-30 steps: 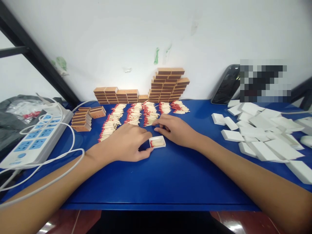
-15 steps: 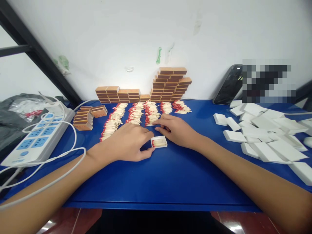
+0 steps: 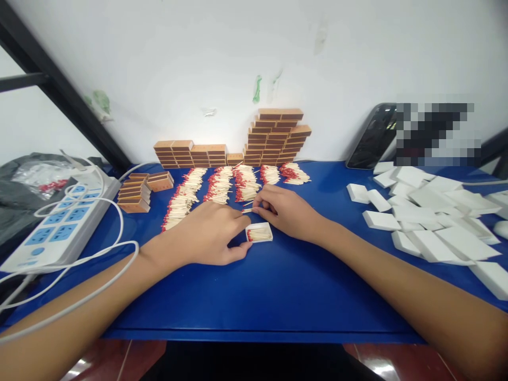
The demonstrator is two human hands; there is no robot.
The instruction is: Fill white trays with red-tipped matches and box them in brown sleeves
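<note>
A small white matchbox tray lies on the blue table with several red-headed matches inside it. My left hand is around the tray's left end, index finger and thumb closed on it. Just beyond the tray, my right hand pinches matches between thumb and fingers, their red heads pointing left. Behind both hands, loose matches lie in rows; the middle row is closest to my right fingertips.
Brown matchboxes are stacked against the wall, and more matchboxes stand at left. A power strip with looping white cables crosses the left side. White trays are heaped at right, near a leaning phone.
My right hand has drawn matches slightly away from the middle row toward the tray, and they now show at its fingertips. The left hand stays at the tray.
</note>
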